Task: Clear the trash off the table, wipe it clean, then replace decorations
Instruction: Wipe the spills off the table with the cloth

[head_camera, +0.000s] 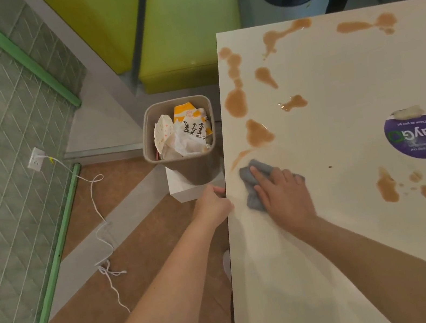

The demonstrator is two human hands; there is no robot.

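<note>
A white table (340, 116) fills the right side, marked with several brown liquid spills (235, 100). My right hand (283, 194) presses flat on a grey cloth (249, 177) near the table's left edge, just below a thin brown streak. My left hand (211, 204) grips the table's left edge beside it. A brown bin (201, 169) full of crumpled paper wrappers (184, 135) stands on a white box left of the table.
A round purple sticker (418, 138) lies on the table at right, a small pale scrap (408, 112) above it. Green bench seats (183, 30) sit beyond. A white cord (98, 210) trails over the floor from a wall socket (36, 159).
</note>
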